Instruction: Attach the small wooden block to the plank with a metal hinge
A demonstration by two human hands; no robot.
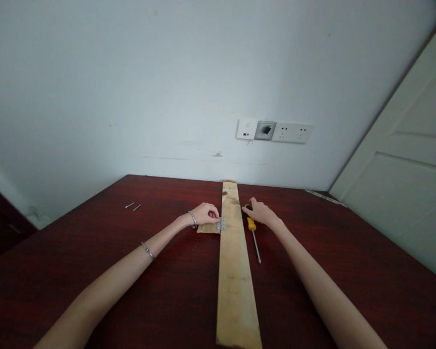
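A long pale wooden plank (236,286) lies lengthwise on the table, pointing toward the wall. A small metal hinge (222,224) rests at its left edge, across to a short wooden piece (208,229) beside it. My left hand (205,213) is over the short piece, its fingertips pinched at the hinge; what they hold, if anything, is too small to make out. To the right of the plank, my right hand (261,212) has its thumb and fingers around the black end of a yellow-handled screwdriver (252,225). The screwdriver's shaft points toward me.
Two nails or screws (137,207) lie on the dark red table (160,295) at the left. A thin flat strip (325,197) is at the far right corner. Wall sockets (290,133) sit above the table, and a white panelled door (410,160) stands at the right.
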